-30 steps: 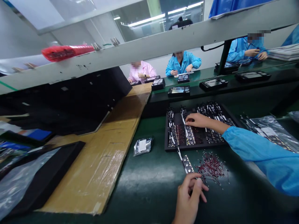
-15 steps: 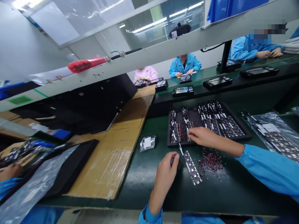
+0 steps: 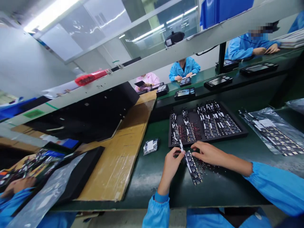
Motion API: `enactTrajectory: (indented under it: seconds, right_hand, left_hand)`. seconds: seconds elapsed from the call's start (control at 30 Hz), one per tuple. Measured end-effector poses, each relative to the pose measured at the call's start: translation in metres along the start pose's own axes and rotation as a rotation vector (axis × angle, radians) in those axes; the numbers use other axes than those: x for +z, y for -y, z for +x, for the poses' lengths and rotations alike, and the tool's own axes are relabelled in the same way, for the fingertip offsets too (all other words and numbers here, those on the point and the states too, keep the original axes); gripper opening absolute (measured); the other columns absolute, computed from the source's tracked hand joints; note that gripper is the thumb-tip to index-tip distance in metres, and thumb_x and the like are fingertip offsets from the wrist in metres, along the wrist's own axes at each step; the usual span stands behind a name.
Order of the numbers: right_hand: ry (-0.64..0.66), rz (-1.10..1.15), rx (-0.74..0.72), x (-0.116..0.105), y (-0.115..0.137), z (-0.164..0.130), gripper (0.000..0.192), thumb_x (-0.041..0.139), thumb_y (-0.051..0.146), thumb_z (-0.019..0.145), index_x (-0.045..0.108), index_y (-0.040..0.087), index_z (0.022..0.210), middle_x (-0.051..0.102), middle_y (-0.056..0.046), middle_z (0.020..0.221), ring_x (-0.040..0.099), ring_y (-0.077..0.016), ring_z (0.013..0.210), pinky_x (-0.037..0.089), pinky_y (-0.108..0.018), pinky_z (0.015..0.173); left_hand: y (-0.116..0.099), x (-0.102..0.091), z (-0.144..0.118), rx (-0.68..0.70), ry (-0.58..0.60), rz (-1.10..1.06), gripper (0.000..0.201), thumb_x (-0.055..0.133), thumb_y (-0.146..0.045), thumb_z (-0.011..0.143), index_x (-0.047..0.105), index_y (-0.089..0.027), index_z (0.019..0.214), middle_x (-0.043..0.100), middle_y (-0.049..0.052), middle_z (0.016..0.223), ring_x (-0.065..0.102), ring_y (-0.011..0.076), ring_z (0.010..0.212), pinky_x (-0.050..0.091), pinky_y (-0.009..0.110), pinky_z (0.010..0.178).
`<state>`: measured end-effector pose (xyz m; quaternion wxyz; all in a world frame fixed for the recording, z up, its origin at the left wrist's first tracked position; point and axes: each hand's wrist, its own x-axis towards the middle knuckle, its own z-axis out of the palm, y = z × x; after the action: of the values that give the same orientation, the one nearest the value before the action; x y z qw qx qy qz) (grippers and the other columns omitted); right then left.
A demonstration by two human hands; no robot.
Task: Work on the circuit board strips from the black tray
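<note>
My left hand [image 3: 173, 164] pinches the top end of a long narrow circuit-board strip [image 3: 192, 164] that lies on the green table. My right hand [image 3: 207, 153] rests with its fingertips on the strip's upper right edge. Small red parts [image 3: 206, 167] lie scattered just under and right of my right hand. Behind both hands stands a black tray [image 3: 237, 134] filled with rows of similar board strips.
A small silver foil bag [image 3: 150, 146] lies left of the tray. Clear plastic bags with boards [image 3: 273, 133] sit at the right. A cardboard sheet [image 3: 118, 158] and black trays [image 3: 78, 174] lie to the left. Other people work across the conveyor [image 3: 209, 91]; another person's hand [image 3: 16, 186] is at far left.
My right hand came back from the tray toward me to the strip. My left hand moved up and closed on the strip's top end. The view shifted.
</note>
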<state>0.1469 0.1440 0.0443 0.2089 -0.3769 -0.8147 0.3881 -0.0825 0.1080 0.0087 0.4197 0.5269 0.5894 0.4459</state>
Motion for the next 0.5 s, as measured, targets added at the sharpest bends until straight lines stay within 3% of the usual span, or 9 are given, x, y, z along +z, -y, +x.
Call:
enactTrajectory:
  seconds: [0.03, 0.1, 0.2, 0.33, 0.5]
  right_hand:
    - [0.018, 0.063, 0.023, 0.002, -0.001, -0.002, 0.039, 0.054, 0.046, 0.093, 0.059, 0.019, 0.12, 0.068, -0.01, 0.11, 0.066, -0.0197, 0.076, 0.049, -0.031, 0.068]
    - [0.077, 0.196, 0.063, 0.007, -0.001, -0.006, 0.047, 0.052, 0.054, 0.092, 0.054, 0.019, 0.125, 0.07, -0.007, 0.101, 0.065, -0.016, 0.06, 0.048, -0.028, 0.053]
    - [0.159, 0.37, 0.085, 0.013, 0.002, -0.01, 0.043, 0.051, 0.056, 0.092, 0.058, 0.019, 0.113, 0.07, -0.001, 0.081, 0.06, -0.0126, 0.046, 0.04, -0.023, 0.038]
    - [0.157, 0.522, 0.059, 0.009, 0.008, -0.017, 0.032, 0.054, 0.05, 0.092, 0.059, 0.019, 0.09, 0.065, 0.003, 0.072, 0.054, -0.0079, 0.043, 0.035, -0.019, 0.038]
    - [0.059, 0.584, 0.046, -0.015, 0.009, -0.026, 0.029, 0.055, 0.048, 0.092, 0.058, 0.02, 0.089, 0.059, 0.006, 0.062, 0.048, -0.0071, 0.04, 0.032, -0.019, 0.038]
  left_hand:
    - [-0.004, -0.001, -0.003, 0.01, 0.014, -0.025, 0.006, 0.072, -0.021, 0.088, 0.07, -0.014, 0.087, 0.073, 0.005, 0.081, 0.069, 0.0237, 0.069, 0.055, 0.035, 0.062]
    - [-0.012, -0.002, -0.008, 0.022, 0.03, -0.079, 0.013, 0.077, -0.025, 0.083, 0.069, -0.015, 0.086, 0.075, 0.004, 0.072, 0.069, 0.0243, 0.064, 0.056, 0.035, 0.059]
    - [-0.026, -0.001, -0.012, 0.021, 0.033, -0.152, 0.025, 0.084, -0.033, 0.072, 0.069, -0.016, 0.083, 0.074, 0.004, 0.063, 0.067, 0.024, 0.054, 0.053, 0.031, 0.05]
    - [-0.039, 0.008, -0.014, -0.004, 0.068, -0.246, 0.035, 0.084, -0.039, 0.072, 0.069, -0.017, 0.096, 0.074, 0.003, 0.061, 0.065, 0.0221, 0.048, 0.052, 0.03, 0.047]
    - [-0.047, 0.024, -0.015, -0.085, 0.242, -0.363, 0.049, 0.065, -0.06, 0.082, 0.072, -0.015, 0.1, 0.077, 0.011, 0.073, 0.073, 0.0269, 0.058, 0.056, 0.033, 0.053]
